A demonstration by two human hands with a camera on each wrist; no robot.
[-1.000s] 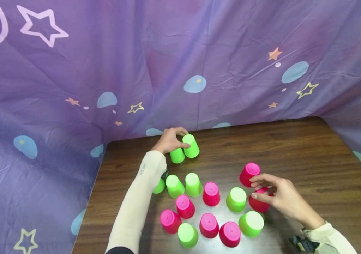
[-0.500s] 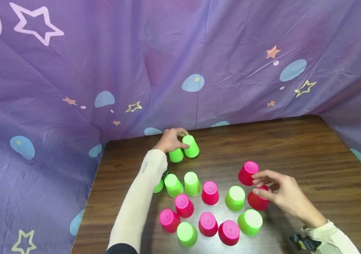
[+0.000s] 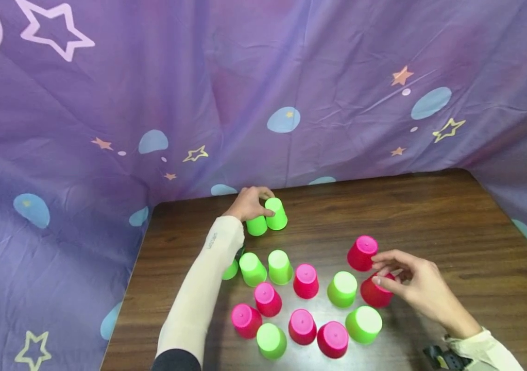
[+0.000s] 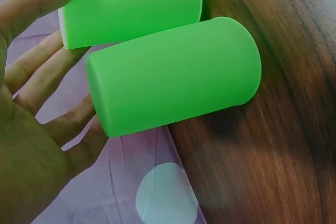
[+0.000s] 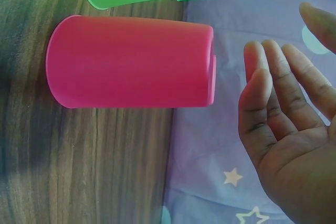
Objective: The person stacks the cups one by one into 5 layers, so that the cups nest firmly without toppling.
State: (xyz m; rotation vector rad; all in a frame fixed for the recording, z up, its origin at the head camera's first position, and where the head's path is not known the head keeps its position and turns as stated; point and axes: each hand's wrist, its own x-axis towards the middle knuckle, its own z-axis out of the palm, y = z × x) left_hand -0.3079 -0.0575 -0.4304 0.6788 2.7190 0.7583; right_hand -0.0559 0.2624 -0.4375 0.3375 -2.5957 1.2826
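Observation:
At the far side of the table, my left hand (image 3: 247, 205) pinches an upside-down green cup (image 3: 276, 215) by its upper part, thumb in front and fingers behind. A second green cup (image 3: 256, 226) stands right beside it, partly hidden under the hand; in the left wrist view this cup (image 4: 176, 77) lies close along the gripped one (image 4: 134, 6). Over on the right, my right hand (image 3: 413, 283) hovers with loosely bent fingers, overlapping a red cup (image 3: 375, 292). Its fingertips are close to another red cup (image 3: 362, 253). The right wrist view shows the palm with nothing in it.
Several upside-down cups stand in the middle, among them a green one (image 3: 280, 268), a red one (image 3: 306, 281) and a green one (image 3: 363, 324) near the right hand. The brown wooden table (image 3: 453, 221) meets a purple patterned cloth (image 3: 337, 77) at its back edge.
My left hand has shifted the gripped green cup slightly left, closer to the green cup beside it. The right hand has drifted a little right, off the red cups.

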